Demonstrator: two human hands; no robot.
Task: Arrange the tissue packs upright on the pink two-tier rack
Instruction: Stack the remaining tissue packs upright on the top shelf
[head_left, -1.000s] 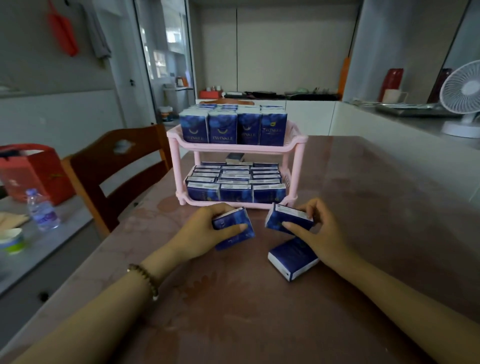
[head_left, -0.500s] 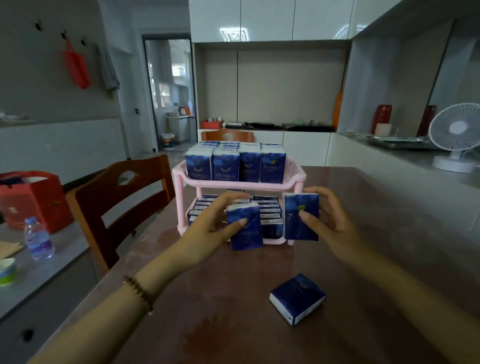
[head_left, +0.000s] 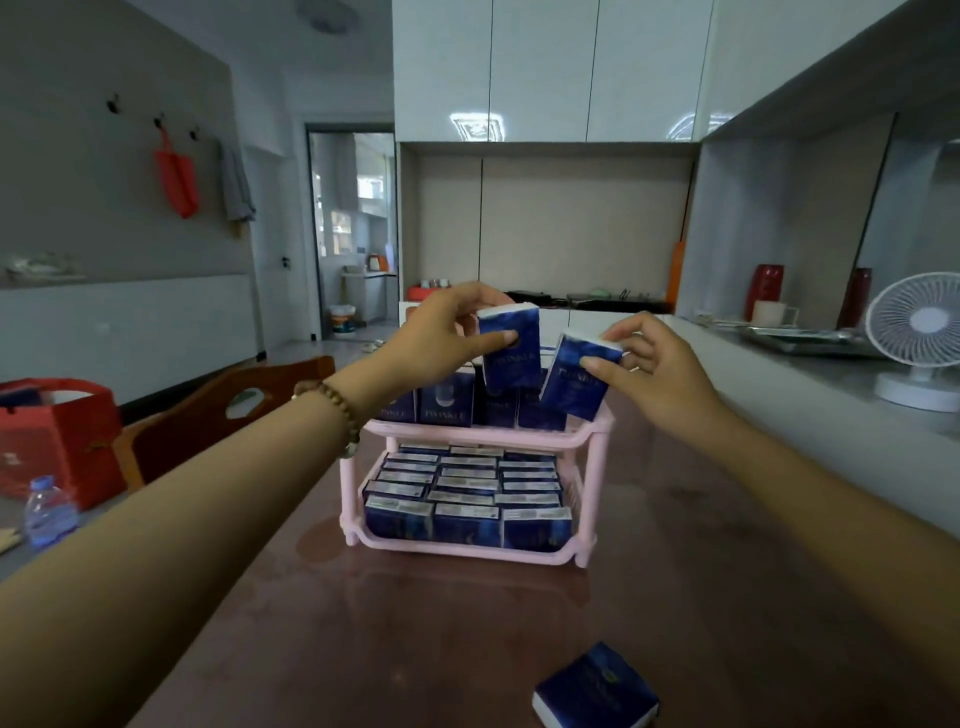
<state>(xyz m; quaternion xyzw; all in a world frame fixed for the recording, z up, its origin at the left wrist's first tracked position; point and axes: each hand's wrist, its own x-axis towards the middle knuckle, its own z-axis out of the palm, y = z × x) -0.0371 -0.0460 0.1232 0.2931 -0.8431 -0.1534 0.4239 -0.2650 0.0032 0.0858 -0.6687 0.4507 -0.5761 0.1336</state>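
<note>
Reddish desk (head_left: 322, 649) fills the foreground of a kitchen-dining room. Fingers (head_left: 467, 301) and thumb of the left hand (head_left: 441, 338) pinch an upright tissue pack (head_left: 509, 364) over the top tier of the pink rack (head_left: 483, 434). The right hand (head_left: 665, 374) pinches a tilted pack (head_left: 574, 389) just beside it. Stored packs (head_left: 462, 499) stand upright in both tiers. One loose pack (head_left: 597, 688) lies flat on the desk, well apart from the rack.

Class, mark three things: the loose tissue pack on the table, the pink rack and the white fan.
loose tissue pack (head_left: 597, 688), head view, blue top face.
pink rack (head_left: 467, 435), head view, upper tier's front rim.
white fan (head_left: 919, 332), head view, round grille.
</note>
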